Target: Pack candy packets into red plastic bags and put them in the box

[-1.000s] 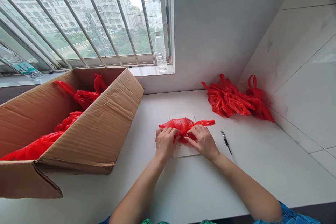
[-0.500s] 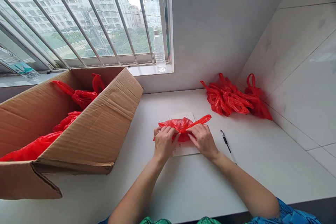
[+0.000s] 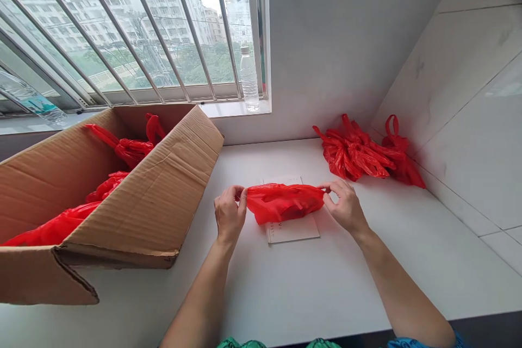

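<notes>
A red plastic bag (image 3: 285, 204) is stretched sideways between my two hands, over a white notebook (image 3: 294, 230) lying on the white tabletop. My left hand (image 3: 230, 211) pinches the bag's left end between thumb and fingers. At the opposite end, my right hand (image 3: 343, 204) grips the bag with thumb and forefinger. The bag looks flat and partly see-through, and it hides the middle of the notebook. Whether anything lies inside the bag I cannot tell.
An open cardboard box (image 3: 150, 190) with red plastic bags (image 3: 132, 151) inside stands at the left. More bunched red bags (image 3: 354, 152) lie by the wall at the back right. On the windowsill stands a clear bottle (image 3: 249, 81); another bottle (image 3: 38, 103) leans at the far left.
My hands have moved apart, from close together at the gathered bag to its two ends, and the bag is now spread out. The pen beside the notebook is no longer visible.
</notes>
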Available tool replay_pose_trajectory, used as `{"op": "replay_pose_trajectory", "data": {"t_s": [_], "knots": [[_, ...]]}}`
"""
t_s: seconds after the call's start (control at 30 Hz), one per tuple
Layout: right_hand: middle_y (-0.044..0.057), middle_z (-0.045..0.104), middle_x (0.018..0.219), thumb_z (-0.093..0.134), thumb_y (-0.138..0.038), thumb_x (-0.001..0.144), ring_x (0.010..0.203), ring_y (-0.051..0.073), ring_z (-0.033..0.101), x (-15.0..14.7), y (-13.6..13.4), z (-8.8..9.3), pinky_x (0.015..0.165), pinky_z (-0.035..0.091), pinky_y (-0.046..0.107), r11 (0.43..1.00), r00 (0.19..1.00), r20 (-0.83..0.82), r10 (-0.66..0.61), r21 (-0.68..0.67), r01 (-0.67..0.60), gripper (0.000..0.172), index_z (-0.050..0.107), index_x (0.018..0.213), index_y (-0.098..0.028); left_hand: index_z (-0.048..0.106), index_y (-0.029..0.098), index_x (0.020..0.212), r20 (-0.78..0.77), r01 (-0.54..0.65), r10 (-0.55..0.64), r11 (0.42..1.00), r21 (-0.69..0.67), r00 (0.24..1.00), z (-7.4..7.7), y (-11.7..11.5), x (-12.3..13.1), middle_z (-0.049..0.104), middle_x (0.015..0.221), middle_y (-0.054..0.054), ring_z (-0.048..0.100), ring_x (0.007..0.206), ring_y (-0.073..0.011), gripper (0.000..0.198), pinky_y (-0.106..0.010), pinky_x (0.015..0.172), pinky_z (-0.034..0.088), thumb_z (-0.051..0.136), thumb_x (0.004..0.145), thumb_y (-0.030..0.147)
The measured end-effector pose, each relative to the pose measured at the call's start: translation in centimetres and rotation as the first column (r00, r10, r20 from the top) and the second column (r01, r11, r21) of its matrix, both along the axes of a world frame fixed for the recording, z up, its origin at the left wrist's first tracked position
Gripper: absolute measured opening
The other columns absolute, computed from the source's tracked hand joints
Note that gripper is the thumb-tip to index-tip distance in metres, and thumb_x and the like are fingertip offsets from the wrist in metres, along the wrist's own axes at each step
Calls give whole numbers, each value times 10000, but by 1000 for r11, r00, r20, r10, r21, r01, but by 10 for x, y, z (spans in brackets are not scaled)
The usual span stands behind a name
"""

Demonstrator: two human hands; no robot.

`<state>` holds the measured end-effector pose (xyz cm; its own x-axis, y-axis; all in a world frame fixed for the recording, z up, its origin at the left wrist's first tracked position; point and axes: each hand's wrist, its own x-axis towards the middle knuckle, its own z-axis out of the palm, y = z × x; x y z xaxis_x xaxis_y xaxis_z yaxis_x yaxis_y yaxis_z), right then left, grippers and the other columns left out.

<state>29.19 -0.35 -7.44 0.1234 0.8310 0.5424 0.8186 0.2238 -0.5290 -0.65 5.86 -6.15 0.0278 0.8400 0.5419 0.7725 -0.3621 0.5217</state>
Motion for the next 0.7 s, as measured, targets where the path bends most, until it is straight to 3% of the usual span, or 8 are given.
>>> {"op": "replay_pose_trajectory", "data": {"t_s": [0.1, 0.2, 0.27, 0.33, 0.4, 0.47, 0.57, 0.7], "knots": [[46, 676, 1069, 508, -282, 918, 1015, 244, 615, -10, -5, 7, 927, 443, 401, 990, 990, -97, 106, -79, -114, 180, 643, 1031, -245, 611, 200, 1053, -5, 71, -71, 995, 75, 997, 6, -8, 9, 679, 1046, -82, 622, 943, -228, 206, -365, 859, 417, 508, 966, 355], [49, 693, 1107, 569, -411, 929, 1023, 247, 626, -30, -9, 11, 922, 455, 403, 981, 977, -156, 148, -106, -165, 257, 615, 1121, -247, 578, 247, 1255, -190, 335, -312, 936, 105, 931, 13, -22, 28, 585, 1344, -109, 545, 1204, -266, 347, -417, 1032, 380, 585, 927, 360], [32, 715, 1025, 589, -412, 933, 970, 233, 637, -40, -10, 12, 928, 445, 403, 974, 971, -154, 180, -109, -198, 215, 643, 1075, -259, 634, 297, 1193, -300, 468, -430, 881, 65, 852, 14, -29, 38, 631, 1290, -67, 547, 1212, -256, 276, -444, 1111, 313, 608, 921, 330], [13, 719, 921, 567, -378, 953, 912, 215, 640, -42, -11, 12, 937, 434, 400, 967, 965, -154, 213, -105, -230, 155, 672, 953, -265, 694, 313, 1037, -293, 488, -453, 871, 55, 842, 12, -29, 41, 709, 1061, -23, 601, 1092, -224, 143, -457, 1134, 279, 593, 938, 292], [10, 709, 868, 547, -379, 960, 865, 204, 637, -33, -9, 11, 904, 450, 386, 978, 962, -220, 160, -97, -185, 199, 665, 862, -252, 706, 290, 932, -130, 426, -415, 902, 70, 901, 8, -25, 37, 709, 904, -8, 620, 957, -194, 145, -429, 1081, 345, 564, 959, 286], [23, 697, 866, 547, -413, 948, 839, 203, 637, -17, -5, 8, 831, 482, 363, 994, 930, -365, 37, -81, -71, 226, 640, 851, -231, 691, 246, 913, 183, 311, -317, 948, 63, 931, 5, -17, 29, 691, 870, -21, 610, 871, -182, 174, -361, 934, 449, 555, 964, 342], [50, 686, 894, 547, -452, 932, 856, 212, 646, 5, -1, 6, 766, 512, 349, 997, 839, -540, -74, -64, 46, 252, 605, 894, -210, 649, 202, 904, 611, 215, -157, 976, -22, 776, 6, -8, 18, 647, 826, -20, 586, 785, -158, 259, -271, 739, 478, 555, 952, 438], [89, 672, 1030, 559, -401, 930, 1004, 247, 642, -1, -9, 21, 871, 517, 424, 962, 898, -433, -83, 199, 185, 200, 572, 1016, -222, 614, 211, 983, 776, 330, -200, 944, -11, 599, 10, -11, 20, 642, 914, -28, 599, 838, -156, 233, -272, 784, 496, 613, 917, 434]]}}
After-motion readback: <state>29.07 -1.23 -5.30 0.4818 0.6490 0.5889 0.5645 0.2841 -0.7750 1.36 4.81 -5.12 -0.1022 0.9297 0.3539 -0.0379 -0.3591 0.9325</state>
